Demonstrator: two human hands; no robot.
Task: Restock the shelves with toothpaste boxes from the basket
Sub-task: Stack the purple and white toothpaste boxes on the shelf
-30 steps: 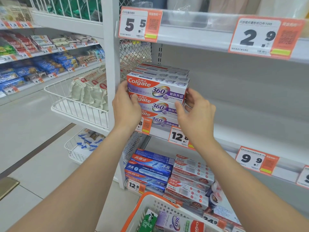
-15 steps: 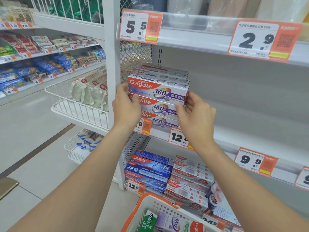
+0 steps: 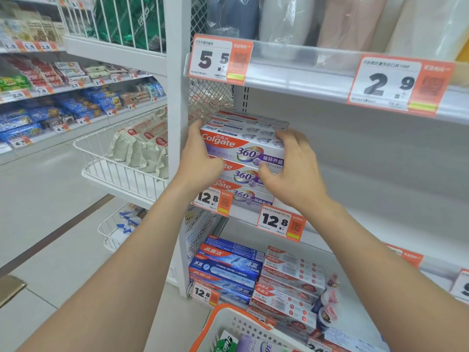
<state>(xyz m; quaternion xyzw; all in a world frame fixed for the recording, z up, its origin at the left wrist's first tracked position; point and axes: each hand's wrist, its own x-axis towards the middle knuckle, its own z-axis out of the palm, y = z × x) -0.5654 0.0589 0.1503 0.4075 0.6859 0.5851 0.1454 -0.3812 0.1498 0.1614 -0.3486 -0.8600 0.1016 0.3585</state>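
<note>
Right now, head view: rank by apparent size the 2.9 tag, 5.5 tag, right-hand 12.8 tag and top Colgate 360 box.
1. 2.9 tag, clearly largest.
2-3. 5.5 tag and top Colgate 360 box: they look alike and the box ends are covered, so not ranked.
4. right-hand 12.8 tag.

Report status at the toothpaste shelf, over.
Left hand grips top box at its left end, right hand at its right end. Box sits atop the stack. Basket below holds more. Nothing blocking.
</note>
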